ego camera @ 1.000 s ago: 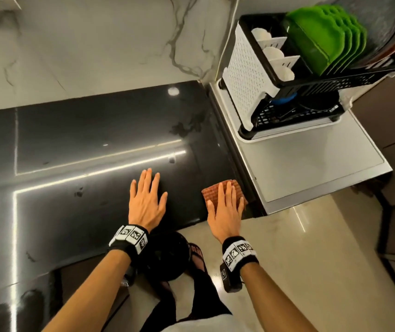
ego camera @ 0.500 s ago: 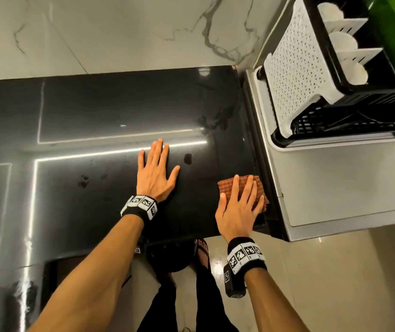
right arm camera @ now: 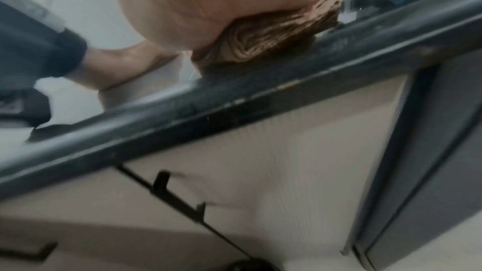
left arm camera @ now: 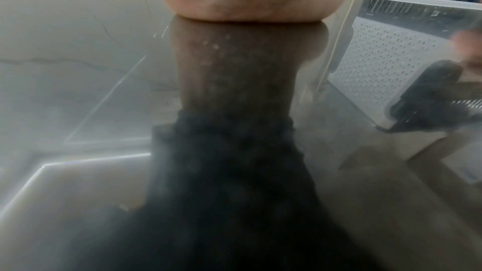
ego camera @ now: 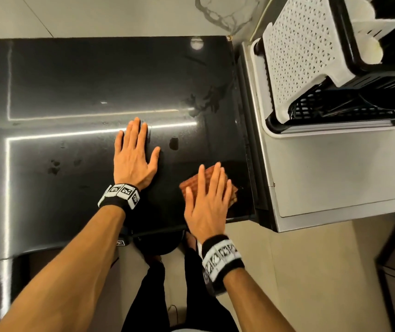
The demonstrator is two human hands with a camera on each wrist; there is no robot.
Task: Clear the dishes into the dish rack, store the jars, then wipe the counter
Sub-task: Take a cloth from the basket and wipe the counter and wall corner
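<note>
A pale marble-veined wall [ego camera: 110, 15] runs behind the dark work surface, its grey veins thickest toward the right. Below, a beige tiled floor [ego camera: 311, 271] spreads out to the right, where a person's black trouser legs [ego camera: 153, 295] stand, and a round black object [ego camera: 160, 243] sits just under the front edge, too dark to identify. In the right wrist view, light cabinet fronts [right arm camera: 287, 172] with thin black handles [right arm camera: 180, 199] lie beneath the edge, beside a tall grey panel [right arm camera: 430, 151].

Dim warm light; glare streaks on counter [ego camera: 72, 92]; wrist cams blurry.
</note>
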